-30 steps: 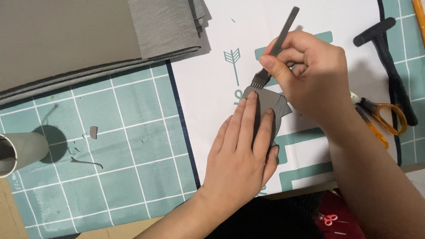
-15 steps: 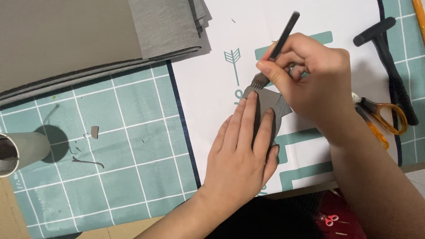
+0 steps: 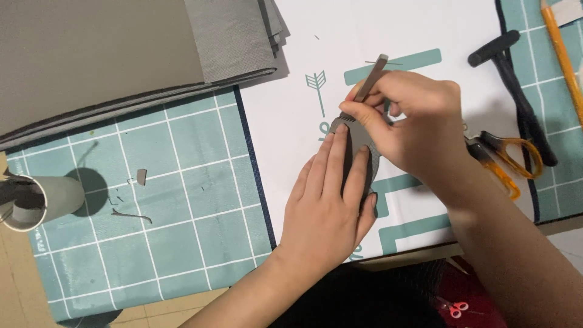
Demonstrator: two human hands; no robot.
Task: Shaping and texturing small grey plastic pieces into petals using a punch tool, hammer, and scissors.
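My left hand (image 3: 328, 203) lies flat with fingers together on a small dark grey leather piece (image 3: 367, 159), pinning it to the white cutting board (image 3: 291, 133). My right hand (image 3: 408, 124) grips a slim dark metal pronged punch tool (image 3: 370, 80), tilted, with its lower end on the upper edge of the piece just beyond my left fingertips. Most of the leather piece is hidden under both hands.
Orange-handled scissors (image 3: 507, 159) and a black mallet (image 3: 516, 91) lie right of my hands. Folded grey material (image 3: 121, 54) fills the top left. A teal gridded mat (image 3: 164, 212) holds small scraps (image 3: 141, 176) and a cardboard cup (image 3: 39, 203) at far left.
My right hand has shifted slightly left and down along the piece, and the tool now leans more steeply. My left hand has stayed pressed on the leather.
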